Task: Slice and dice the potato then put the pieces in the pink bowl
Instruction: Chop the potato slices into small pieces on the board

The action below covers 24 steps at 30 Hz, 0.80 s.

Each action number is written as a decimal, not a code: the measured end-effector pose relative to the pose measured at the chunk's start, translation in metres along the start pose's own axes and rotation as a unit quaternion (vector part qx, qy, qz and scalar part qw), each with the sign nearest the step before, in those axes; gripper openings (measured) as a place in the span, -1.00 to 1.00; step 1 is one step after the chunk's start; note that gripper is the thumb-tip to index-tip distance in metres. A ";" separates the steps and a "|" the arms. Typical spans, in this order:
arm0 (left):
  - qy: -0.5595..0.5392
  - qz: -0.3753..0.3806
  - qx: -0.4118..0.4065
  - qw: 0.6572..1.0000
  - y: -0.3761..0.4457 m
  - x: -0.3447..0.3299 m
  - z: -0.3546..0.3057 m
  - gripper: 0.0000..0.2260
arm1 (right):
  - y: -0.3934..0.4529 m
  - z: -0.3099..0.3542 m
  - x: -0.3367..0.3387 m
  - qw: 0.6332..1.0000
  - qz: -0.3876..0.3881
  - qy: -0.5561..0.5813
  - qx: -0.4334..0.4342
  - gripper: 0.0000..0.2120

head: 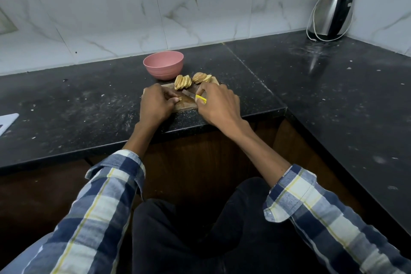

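Note:
A small wooden cutting board [188,105] lies at the counter's front edge. Two fanned stacks of potato slices stand on its far side, one on the left [182,82] and one on the right [201,77]. My right hand [219,103] grips a knife with a yellow handle [200,98]; its blade [188,94] points left over the board. My left hand [155,103] rests on the board's left part with curled fingers pinching a small potato piece [179,99] beside the blade. The empty pink bowl [163,64] stands just behind the board.
The board sits on a black speckled counter [89,104] that turns a corner on the right. A steel electric kettle [333,11] with a white cord stands in the far right corner. A white object [6,121] lies at the left edge. Marble tiles back the counter.

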State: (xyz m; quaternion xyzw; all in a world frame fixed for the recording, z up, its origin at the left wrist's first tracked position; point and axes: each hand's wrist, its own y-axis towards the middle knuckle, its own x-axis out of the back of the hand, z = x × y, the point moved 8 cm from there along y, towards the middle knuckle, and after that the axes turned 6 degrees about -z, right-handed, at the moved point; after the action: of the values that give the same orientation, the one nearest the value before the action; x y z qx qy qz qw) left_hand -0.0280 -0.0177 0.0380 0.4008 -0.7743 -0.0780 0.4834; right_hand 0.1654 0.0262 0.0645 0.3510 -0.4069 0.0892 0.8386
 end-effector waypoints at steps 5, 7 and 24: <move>-0.003 -0.013 -0.014 1.000 -0.006 0.001 -0.007 -0.93 | 0.000 0.002 -0.002 1.000 -0.001 0.001 0.001 -0.83; -0.025 0.006 -0.031 0.999 -0.005 0.000 -0.004 -0.90 | -0.001 0.002 -0.005 1.000 0.002 0.003 0.001 -0.84; -0.098 0.063 -0.048 0.992 0.001 -0.007 0.005 -0.72 | 0.000 0.001 -0.016 1.000 0.003 0.004 0.015 -0.87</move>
State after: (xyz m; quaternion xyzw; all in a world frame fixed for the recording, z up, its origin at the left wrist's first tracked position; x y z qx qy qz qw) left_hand -0.0312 -0.0134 0.0308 0.3178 -0.8369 -0.1235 0.4282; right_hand 0.1544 0.0277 0.0529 0.3621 -0.4034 0.0988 0.8345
